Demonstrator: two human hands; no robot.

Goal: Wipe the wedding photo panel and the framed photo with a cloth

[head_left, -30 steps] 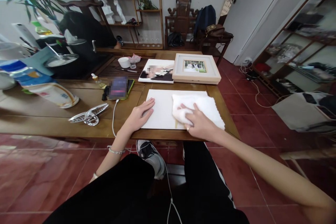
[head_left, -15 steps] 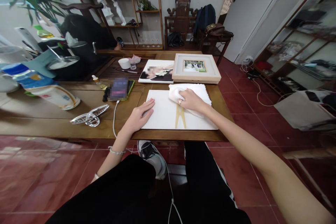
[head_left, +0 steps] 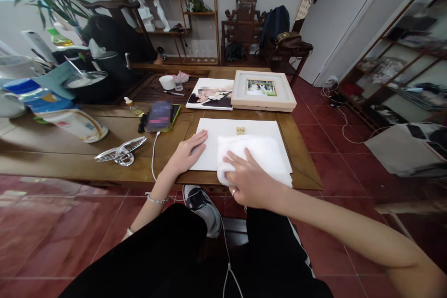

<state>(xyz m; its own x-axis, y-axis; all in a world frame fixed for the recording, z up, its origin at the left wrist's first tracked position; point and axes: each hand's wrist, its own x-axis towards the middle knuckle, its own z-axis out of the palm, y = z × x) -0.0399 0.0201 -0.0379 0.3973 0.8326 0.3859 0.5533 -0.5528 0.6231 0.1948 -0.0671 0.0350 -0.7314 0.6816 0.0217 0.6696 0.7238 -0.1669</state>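
Note:
A white board (head_left: pixel 207 158), with a yellowish support leg (head_left: pixel 240 130) on its face, lies flat at the table's front edge. My left hand (head_left: pixel 188 151) rests on the board's left edge, palm down with fingers stretched out. Under my right hand (head_left: pixel 249 179) is a folded white towel (head_left: pixel 268 149), pressed to the board by partly curled fingers. The towel covers the board's front right part and hangs a little past its front edge. Only the top of the leg shows; the towel hides the rest.
Behind the board lie a photo print (head_left: pixel 209 95) and a wooden picture frame (head_left: pixel 293 102). To the left are a phone (head_left: pixel 159 116) with a white cable, a clear hair claw (head_left: pixel 122 151) and a blue-and-white pack (head_left: pixel 66 116). A dropper bottle (head_left: pixel 132 106) stands near the phone.
My right hand has drawn the towel from the board's back edge towards me, over the lower part of the leg, and the towel has spread flatter. My left hand has stayed put.

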